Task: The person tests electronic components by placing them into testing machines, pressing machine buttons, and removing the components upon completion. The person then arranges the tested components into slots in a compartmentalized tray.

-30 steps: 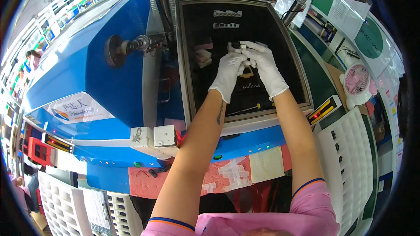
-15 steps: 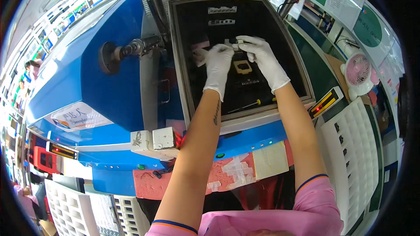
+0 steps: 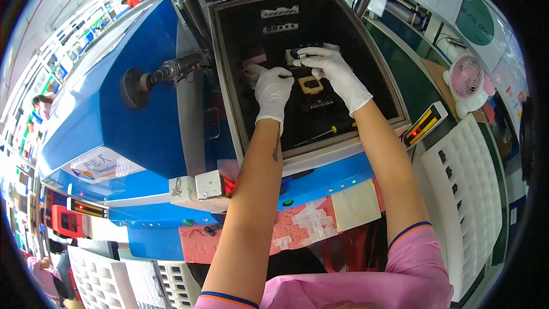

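Note:
My left hand [image 3: 271, 92], in a white glove, is over the left half of the black panel [image 3: 237, 28], its fingers curled; whether something is pinched in them is too small to tell. To its right, my right hand [image 3: 334, 73], also gloved, has thumb and fingers closed on a small pale part [image 3: 303, 57]. Just below the fingertips lies a tan frame-shaped piece [image 3: 310, 85]. Under it is a row of small pins [image 3: 321, 103]. Two patterned strips, the upper one [image 3: 279, 11] and the lower one [image 3: 281, 28], lie near the top of the panel.
A yellow-handled screwdriver [image 3: 333, 130] lies near the panel's front edge. A metal clamp arm [image 3: 171, 71] stands left. White blocks [image 3: 210, 185] sit in front. At right are a pink fan [image 3: 466, 80] and a white foam tray [image 3: 472, 194]. Distant people are visible upper left.
My left hand has drawn slightly down and away from my right hand, and more of the parts between them shows. The whole view has shifted slightly.

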Motion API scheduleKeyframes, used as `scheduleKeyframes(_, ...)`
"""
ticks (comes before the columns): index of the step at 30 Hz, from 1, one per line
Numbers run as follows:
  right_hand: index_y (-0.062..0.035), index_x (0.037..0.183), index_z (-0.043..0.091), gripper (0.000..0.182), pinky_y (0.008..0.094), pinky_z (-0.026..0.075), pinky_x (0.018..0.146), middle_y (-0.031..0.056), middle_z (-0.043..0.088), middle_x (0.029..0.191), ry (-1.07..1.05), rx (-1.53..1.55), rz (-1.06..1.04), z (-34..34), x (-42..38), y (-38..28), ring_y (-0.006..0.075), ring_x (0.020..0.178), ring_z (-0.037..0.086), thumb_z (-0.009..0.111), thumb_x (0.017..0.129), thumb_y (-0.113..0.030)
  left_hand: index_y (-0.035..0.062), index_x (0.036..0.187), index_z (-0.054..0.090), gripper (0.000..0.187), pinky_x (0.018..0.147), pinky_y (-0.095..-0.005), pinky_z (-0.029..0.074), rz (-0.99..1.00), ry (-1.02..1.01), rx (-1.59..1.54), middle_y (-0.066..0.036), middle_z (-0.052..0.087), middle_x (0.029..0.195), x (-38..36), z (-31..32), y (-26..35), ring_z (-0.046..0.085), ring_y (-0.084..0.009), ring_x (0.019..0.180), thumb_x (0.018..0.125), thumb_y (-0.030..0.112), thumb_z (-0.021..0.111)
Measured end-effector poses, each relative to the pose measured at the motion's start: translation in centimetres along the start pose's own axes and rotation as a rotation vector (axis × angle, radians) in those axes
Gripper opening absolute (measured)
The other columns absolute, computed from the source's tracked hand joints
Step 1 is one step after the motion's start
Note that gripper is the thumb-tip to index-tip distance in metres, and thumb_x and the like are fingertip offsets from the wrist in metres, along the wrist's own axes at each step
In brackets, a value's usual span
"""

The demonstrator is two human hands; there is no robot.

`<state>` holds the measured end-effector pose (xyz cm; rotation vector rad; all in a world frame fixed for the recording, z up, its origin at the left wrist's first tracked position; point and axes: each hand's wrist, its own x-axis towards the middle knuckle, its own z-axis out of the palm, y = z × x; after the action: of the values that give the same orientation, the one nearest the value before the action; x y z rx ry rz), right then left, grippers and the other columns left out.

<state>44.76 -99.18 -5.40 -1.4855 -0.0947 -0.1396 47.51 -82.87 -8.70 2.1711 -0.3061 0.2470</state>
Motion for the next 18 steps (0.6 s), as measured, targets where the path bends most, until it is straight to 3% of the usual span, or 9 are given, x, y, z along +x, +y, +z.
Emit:
scheduleKeyframes(3,-0.0012,0.108,0.063,0.029,0.0168,0.036,0.046,0.004,0.064,0.081,0.003,-0.019,0.015,0.0,0.0,0.0,0.0055,0.053,0.047,0.065,0.081,-0.009,0.0067,0.093,0.066,0.02,0.072,-0.0346,0.05,0.034,0.088,0.025,-0.017,0.065,0.087,0.6,0.8,-0.6,0.063,-0.0251,0.081,0.075,0.017,0.064)
scheduleKeyframes(6,-0.0026,0.107,0.064,0.028,0.0165,0.038,0.047,0.0033,0.065,0.083,0.025,-0.028,0.011,-0.1,0.0,-0.1,0.0053,0.053,0.05,0.066,0.081,-0.011,0.002,0.102,0.06,0.022,0.07,-0.031,0.05,-0.145,0.031,-0.575,-0.014,0.065,0.088,2.2,1.3,-0.8,0.063,-0.0213,0.086,0.084,0.015,0.059)
scheduleKeyframes(7,-0.0026,0.107,0.064,0.028,0.0165,0.038,0.047,0.0033,0.065,0.083,0.026,-0.028,0.013,-0.2,0.0,0.0,0.0053,0.053,0.05,0.066,0.081,-0.011,0.002,0.102,0.06,0.022,0.07,-0.031,0.05,-0.146,0.029,-0.575,-0.014,0.065,0.088,2.2,1.5,-0.9,0.063,-0.0213,0.086,0.084,0.015,0.059)
scheduleKeyframes(10,-0.0036,0.107,0.065,0.027,0.0162,0.04,0.048,0.0034,0.067,0.085,0.038,-0.034,-0.045,-0.3,0.2,0.0,0.0049,0.054,0.052,0.066,0.082,-0.013,-0.0003,0.102,0.055,0.02,0.061,-0.0252,0.05,-0.174,-0.078,-1.136,-0.011,0.064,0.084,1.2,1.4,0.7,0.063,-0.019,0.075,0.088,0.014,0.054)
scheduleKeyframes(15,0.0002,0.108,0.062,0.027,0.017,0.036,0.048,0.0048,0.065,0.081,0.091,-0.044,-0.081,0.3,-0.2,-0.5,0.0049,0.053,0.045,0.062,0.083,-0.01,-0.0025,0.105,0.052,0.025,0.052,-0.0259,0.049,-0.2,-0.249,-0.814,-0.01,0.061,0.075,-0.2,0.5,2.7,0.06,-0.0161,0.061,0.09,0.017,0.048)
scheduleKeyframes(18,-0.0029,0.108,0.064,0.027,0.0166,0.041,0.048,0.0056,0.068,0.086,0.016,0.007,-0.104,-0.1,0.2,-0.3,0.0047,0.053,0.052,0.064,0.083,-0.013,-0.0049,0.105,0.05,0.026,0.048,-0.0244,0.047,-0.035,-0.404,-0.567,-0.009,0.061,0.074,-0.2,0.4,2.6,0.057,-0.0155,0.052,0.09,0.017,0.047)
